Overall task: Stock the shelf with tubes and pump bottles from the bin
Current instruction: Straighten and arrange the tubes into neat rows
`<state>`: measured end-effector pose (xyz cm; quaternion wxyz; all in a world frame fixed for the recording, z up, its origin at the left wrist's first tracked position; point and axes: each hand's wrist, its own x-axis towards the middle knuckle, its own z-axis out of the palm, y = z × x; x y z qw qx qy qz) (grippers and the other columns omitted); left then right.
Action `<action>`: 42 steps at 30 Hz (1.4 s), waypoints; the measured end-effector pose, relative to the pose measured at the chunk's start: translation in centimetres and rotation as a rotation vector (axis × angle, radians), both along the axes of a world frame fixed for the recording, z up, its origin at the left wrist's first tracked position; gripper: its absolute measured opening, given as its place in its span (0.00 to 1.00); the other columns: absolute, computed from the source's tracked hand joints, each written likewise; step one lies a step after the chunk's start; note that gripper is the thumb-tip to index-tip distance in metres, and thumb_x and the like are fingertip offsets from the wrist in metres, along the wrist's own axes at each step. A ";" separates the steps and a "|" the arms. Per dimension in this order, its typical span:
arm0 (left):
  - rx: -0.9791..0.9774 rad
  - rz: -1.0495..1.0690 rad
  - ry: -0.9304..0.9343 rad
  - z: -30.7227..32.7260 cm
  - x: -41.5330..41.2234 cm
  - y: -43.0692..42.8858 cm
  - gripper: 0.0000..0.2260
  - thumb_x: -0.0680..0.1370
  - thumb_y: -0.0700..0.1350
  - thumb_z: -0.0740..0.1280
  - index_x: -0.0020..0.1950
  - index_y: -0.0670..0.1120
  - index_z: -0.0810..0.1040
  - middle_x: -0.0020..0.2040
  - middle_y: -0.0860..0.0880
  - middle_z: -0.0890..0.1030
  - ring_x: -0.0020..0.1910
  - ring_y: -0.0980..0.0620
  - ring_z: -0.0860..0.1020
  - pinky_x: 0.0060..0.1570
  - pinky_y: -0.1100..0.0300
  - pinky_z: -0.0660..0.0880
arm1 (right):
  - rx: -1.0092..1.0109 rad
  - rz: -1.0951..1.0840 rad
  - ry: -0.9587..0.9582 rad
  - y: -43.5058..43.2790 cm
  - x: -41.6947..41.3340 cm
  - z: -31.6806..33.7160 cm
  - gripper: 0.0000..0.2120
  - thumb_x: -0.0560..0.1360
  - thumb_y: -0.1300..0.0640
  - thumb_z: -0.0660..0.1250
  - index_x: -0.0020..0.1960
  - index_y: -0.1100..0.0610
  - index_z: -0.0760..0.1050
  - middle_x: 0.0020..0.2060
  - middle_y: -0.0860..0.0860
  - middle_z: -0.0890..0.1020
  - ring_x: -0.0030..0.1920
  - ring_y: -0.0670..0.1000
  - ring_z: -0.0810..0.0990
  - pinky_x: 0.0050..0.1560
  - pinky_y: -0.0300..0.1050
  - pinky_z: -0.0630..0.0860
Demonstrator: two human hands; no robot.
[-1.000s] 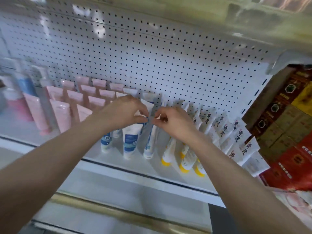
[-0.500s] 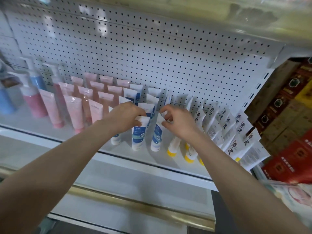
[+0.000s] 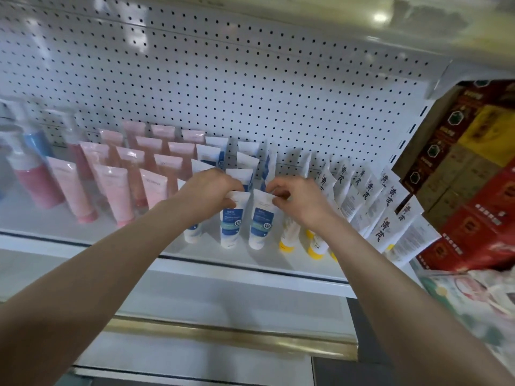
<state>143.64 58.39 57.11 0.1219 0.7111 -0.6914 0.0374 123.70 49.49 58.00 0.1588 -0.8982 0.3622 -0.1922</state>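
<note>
The two front blue-and-white tubes each carry a round badge with the character "控"; their smaller print is too blurred to read. The white tubes at the right bear large dark characters that look like "黄芪". The lettering on the red and brown boxes is illegible.

Satin plastic tubes standing on painted metal shelving

The white shelf and its perforated back panel are looking like smooth painted metal, catching soft glare. The pink tubes and white-and-blue tubes are showing a soft plastic sheen. The pump bottles are looking like plastic, the boxes like printed cardboard. A brass-toned metal strip is gleaming below.
</note>
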 end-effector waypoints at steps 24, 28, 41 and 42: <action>-0.040 0.045 0.054 3.2 1.5 -4.7 0.12 0.79 0.46 0.66 0.63 0.51 0.79 0.61 0.47 0.77 0.60 0.46 0.74 0.51 0.61 0.68 | 0.038 -0.282 0.187 -3.9 3.1 1.7 0.14 0.75 0.45 0.68 0.57 0.50 0.80 0.51 0.48 0.83 0.54 0.51 0.80 0.54 0.45 0.77; -0.033 0.056 0.061 3.2 1.5 -4.9 0.12 0.80 0.45 0.65 0.63 0.51 0.79 0.60 0.48 0.77 0.60 0.47 0.74 0.48 0.61 0.64 | 0.018 -0.276 0.232 -4.2 3.2 1.3 0.11 0.76 0.47 0.68 0.56 0.50 0.81 0.49 0.48 0.83 0.52 0.51 0.80 0.52 0.45 0.77; -0.076 0.005 0.102 1.9 2.5 -6.1 0.17 0.78 0.32 0.62 0.60 0.49 0.80 0.56 0.47 0.81 0.52 0.50 0.79 0.46 0.62 0.69 | -0.041 -0.270 0.209 -4.6 3.2 1.0 0.11 0.78 0.60 0.62 0.53 0.56 0.82 0.48 0.52 0.85 0.51 0.53 0.82 0.52 0.47 0.79; -0.081 0.000 0.103 1.8 2.6 -6.2 0.17 0.77 0.32 0.62 0.60 0.49 0.80 0.55 0.46 0.81 0.53 0.50 0.79 0.48 0.61 0.71 | -0.034 -0.266 0.206 -4.6 3.2 1.1 0.12 0.78 0.61 0.61 0.54 0.55 0.82 0.49 0.51 0.85 0.51 0.53 0.81 0.51 0.44 0.78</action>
